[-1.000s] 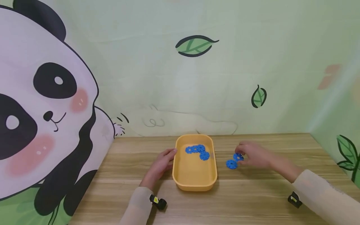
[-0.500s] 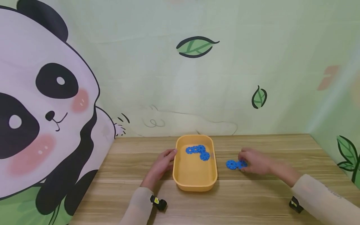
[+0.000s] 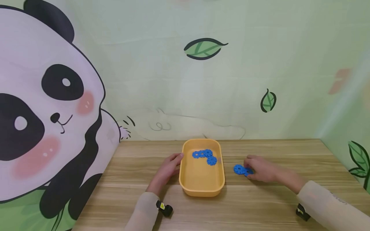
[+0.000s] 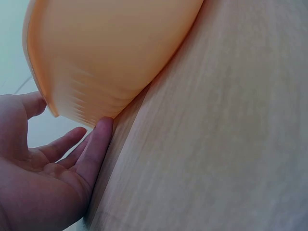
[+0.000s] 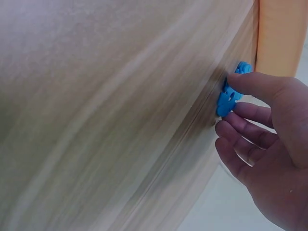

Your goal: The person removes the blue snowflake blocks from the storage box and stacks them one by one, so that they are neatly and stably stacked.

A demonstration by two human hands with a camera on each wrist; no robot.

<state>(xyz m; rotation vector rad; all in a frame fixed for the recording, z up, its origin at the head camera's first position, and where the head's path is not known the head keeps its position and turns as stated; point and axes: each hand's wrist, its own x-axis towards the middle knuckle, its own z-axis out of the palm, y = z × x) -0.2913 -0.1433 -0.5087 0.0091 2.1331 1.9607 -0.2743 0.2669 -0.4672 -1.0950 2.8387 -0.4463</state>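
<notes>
My left hand (image 3: 169, 167) rests at the left side of a yellow plastic tray (image 3: 202, 193). In the left wrist view, the thumb touches its rim while fairly straight fingers lie by the tray's outer wall (image 4: 110, 43). To the right of the tray, my right hand (image 3: 263, 169) pinches a blue notched snowflake disc (image 3: 248, 172) between thumb and fingers at table level. That disc meets or overlaps a second blue disc (image 3: 239, 169); whether they are joined I cannot tell. The right wrist view shows the blue disc (image 5: 226, 103) partly behind the thumb.
Several blue discs (image 3: 212, 160) lie in a bent row inside the tray's far half. The wood-grain table (image 3: 231, 211) meets a printed panda backdrop (image 3: 173, 80) behind the tray. Black wrist cameras sit on both sleeves.
My right hand has come down and slightly nearer with the pinched disc, from behind the second disc to its right side. The left hand and the tray stay put.
</notes>
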